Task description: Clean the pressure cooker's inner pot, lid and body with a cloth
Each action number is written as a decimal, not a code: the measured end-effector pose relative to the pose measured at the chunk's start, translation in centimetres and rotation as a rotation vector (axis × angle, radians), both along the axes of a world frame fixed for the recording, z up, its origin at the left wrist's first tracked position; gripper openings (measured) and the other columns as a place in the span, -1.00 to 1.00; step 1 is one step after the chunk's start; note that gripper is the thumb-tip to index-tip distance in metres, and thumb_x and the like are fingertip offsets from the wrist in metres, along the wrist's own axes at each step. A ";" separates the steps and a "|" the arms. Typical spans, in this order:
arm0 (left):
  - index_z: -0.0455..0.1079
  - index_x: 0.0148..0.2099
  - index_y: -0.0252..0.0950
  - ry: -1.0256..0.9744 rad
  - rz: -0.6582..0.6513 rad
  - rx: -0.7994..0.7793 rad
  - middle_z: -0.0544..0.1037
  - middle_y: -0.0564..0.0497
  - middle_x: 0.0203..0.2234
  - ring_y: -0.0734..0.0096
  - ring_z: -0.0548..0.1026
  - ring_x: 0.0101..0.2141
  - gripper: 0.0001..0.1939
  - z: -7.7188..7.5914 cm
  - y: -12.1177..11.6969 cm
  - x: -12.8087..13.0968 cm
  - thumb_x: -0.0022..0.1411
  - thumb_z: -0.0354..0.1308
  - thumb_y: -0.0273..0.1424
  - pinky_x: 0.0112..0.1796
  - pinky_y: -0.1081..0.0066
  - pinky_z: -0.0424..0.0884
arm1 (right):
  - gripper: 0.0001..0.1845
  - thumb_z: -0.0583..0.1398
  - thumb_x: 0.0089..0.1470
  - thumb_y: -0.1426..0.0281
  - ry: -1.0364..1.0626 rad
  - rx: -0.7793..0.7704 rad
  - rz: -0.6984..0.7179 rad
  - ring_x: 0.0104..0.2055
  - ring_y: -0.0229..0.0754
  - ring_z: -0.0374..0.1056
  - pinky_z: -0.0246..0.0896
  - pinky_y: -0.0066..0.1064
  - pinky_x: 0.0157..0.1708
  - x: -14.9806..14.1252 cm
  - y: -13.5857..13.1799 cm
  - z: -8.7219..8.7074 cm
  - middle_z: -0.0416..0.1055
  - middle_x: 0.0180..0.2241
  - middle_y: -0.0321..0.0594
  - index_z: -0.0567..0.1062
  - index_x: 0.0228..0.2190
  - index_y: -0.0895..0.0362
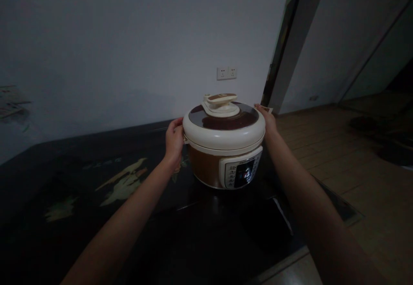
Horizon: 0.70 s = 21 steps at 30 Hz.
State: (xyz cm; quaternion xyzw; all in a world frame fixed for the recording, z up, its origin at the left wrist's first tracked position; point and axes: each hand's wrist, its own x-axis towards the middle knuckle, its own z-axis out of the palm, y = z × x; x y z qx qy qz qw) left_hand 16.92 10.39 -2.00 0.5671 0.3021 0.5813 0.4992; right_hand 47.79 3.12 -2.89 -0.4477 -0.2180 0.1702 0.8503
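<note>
An electric pressure cooker [206, 164] with a white rim, brown body and dark lid top is at the middle of the view, on or just above the dark tabletop [155, 242]. Its lid is on, with a handle on top, and its control panel faces front right. On the cooker's left side, my left hand [174, 145] is closed around the side handle. My right hand [267, 119] grips the opposite side, its fingers partly hidden behind the rim.
Behind the table rises a pale wall with a double power socket [226, 73]. Gold decoration [124, 186] marks the tabletop at left. A dark flat item [267, 222] lies near the front right edge. Wooden floor [309, 147] and a doorway are to the right.
</note>
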 end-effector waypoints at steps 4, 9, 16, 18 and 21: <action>0.43 -0.11 -0.28 0.026 0.000 0.032 0.55 -0.08 -0.17 0.30 0.49 -0.21 -0.70 -0.1 -0.1 0.0 0.08 0.05 -0.43 -0.26 0.41 0.40 | -0.83 0.37 -0.15 0.32 -0.006 0.008 0.010 -0.36 -0.19 0.46 0.42 -0.34 -0.25 0.5 0.4 -0.4 0.51 -0.47 -0.28 0.52 -0.47 0.12; 0.43 -0.12 -0.29 0.040 0.012 0.055 0.53 -0.09 -0.13 0.30 0.48 -0.17 -0.68 -0.3 0.9 0.2 0.06 0.02 -0.47 -0.20 0.40 0.39 | -0.80 0.38 -0.17 0.31 -0.012 -0.003 0.009 -0.40 -0.20 0.45 0.41 -0.34 -0.26 0.7 0.2 -0.6 0.51 -0.50 -0.30 0.53 -0.46 0.13; 0.43 -0.13 -0.27 0.031 -0.008 0.042 0.54 -0.08 -0.15 0.26 0.48 -0.14 -0.69 -0.6 2.0 0.8 0.05 0.04 -0.44 -0.15 0.34 0.40 | -0.72 0.39 -0.24 0.27 -0.012 -0.009 -0.027 -0.39 -0.18 0.45 0.40 -0.33 -0.28 0.6 -0.3 -0.8 0.52 -0.48 -0.28 0.54 -0.44 0.15; 0.43 -0.13 -0.28 0.024 -0.018 0.044 0.55 -0.09 -0.17 0.27 0.49 -0.16 -0.70 -0.7 2.0 0.8 0.05 0.04 -0.43 -0.17 0.35 0.41 | -0.71 0.40 -0.25 0.28 -0.008 -0.003 -0.035 -0.39 -0.19 0.46 0.40 -0.33 -0.28 0.7 -0.2 -0.9 0.53 -0.47 -0.28 0.54 -0.43 0.15; 0.42 -0.13 -0.28 0.013 -0.024 0.057 0.54 -0.09 -0.17 0.29 0.49 -0.18 -0.69 -0.9 1.9 0.8 0.05 0.05 -0.43 -0.16 0.36 0.39 | -0.72 0.40 -0.26 0.31 -0.001 -0.002 -0.041 -0.38 -0.18 0.46 0.40 -0.32 -0.29 0.9 0.0 -0.8 0.53 -0.47 -0.28 0.54 -0.43 0.14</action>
